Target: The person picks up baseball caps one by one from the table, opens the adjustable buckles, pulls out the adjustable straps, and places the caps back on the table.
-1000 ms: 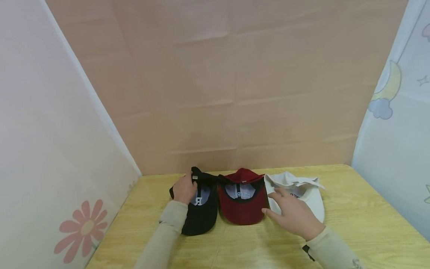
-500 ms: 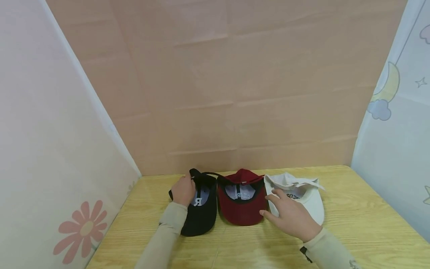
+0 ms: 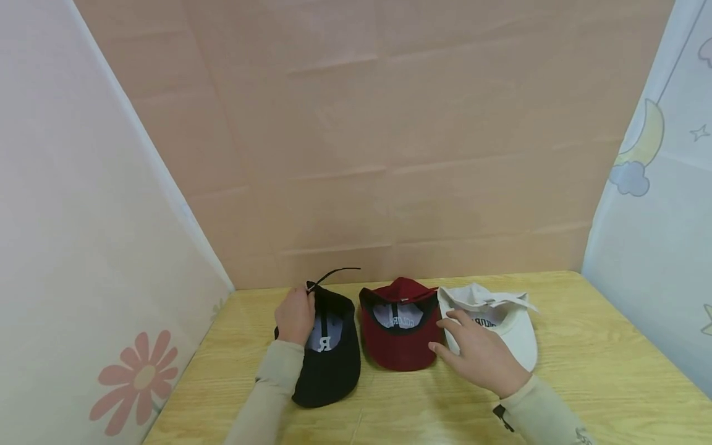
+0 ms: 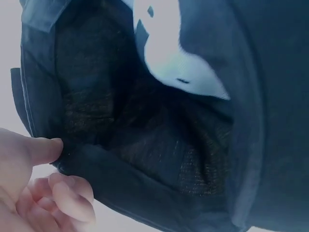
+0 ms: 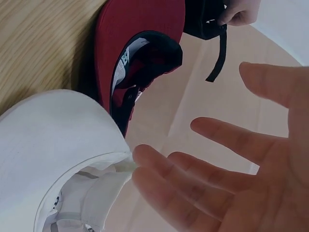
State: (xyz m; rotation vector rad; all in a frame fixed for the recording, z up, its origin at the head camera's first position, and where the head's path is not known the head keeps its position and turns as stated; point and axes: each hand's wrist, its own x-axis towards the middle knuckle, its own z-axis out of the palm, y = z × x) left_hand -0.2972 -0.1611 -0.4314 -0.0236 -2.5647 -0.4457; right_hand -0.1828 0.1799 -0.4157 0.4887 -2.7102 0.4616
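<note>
While pinching the black cap (image 3: 335, 354) by its rim (image 4: 123, 179) with left fingers (image 4: 72, 198), with right fingers (image 5: 234, 139) spread, expect light, floppy cloth; steady by the likely stiffer brim (image 3: 327, 384).

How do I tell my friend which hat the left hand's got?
Find the wooden table. Toward its left, the left hand pinches the black cap by its edge. It's the only black one; beside it come the red cap, then the white cap.
</note>
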